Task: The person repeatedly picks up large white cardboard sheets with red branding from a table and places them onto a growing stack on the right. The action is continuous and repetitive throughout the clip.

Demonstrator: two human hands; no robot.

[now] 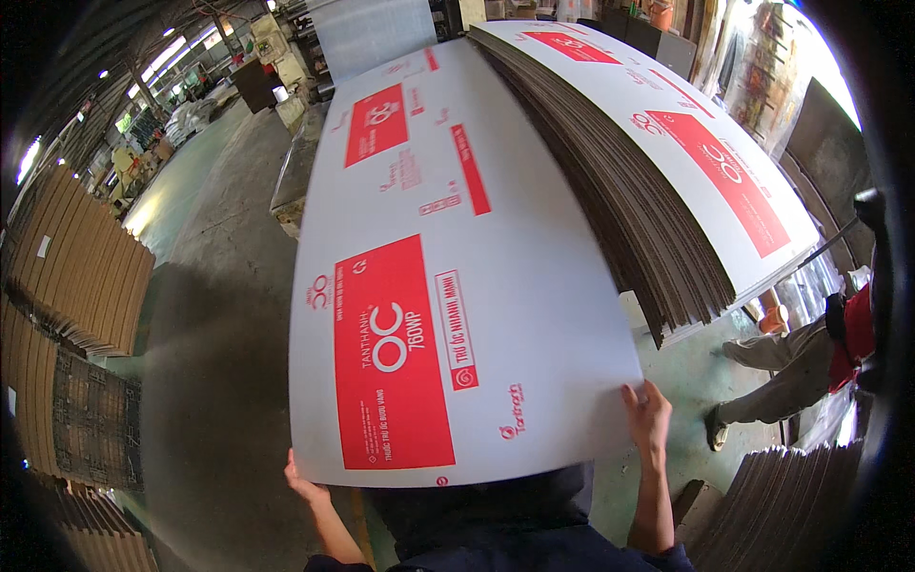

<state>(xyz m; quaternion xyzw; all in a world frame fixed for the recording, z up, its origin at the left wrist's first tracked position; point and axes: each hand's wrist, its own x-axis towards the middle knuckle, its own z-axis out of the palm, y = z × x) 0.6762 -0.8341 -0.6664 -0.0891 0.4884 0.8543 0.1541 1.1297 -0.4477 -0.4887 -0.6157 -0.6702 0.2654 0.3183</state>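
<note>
A large white cardboard sheet [534, 315] with red printed blocks stretches away from my body. My left hand [307, 479] grips its near left corner, fingers partly hidden under the board. At the near right corner, my right hand [650, 416] is closed on the edge with the thumb on top. Just right of the sheet rises a tall stack of similar printed cardboard sheets [620, 191], their brown edges fanned and curved. The far end of the held sheet reaches a machine [372, 38], and I cannot tell whether it rests there.
Brown cardboard stacks [81, 257] stand along the left, near a dark slatted pallet [95, 419]. Another person [801, 372] in grey trousers stands at the right. More stacked sheets [782, 505] sit at the lower right. A concrete floor [210, 315] runs along the left.
</note>
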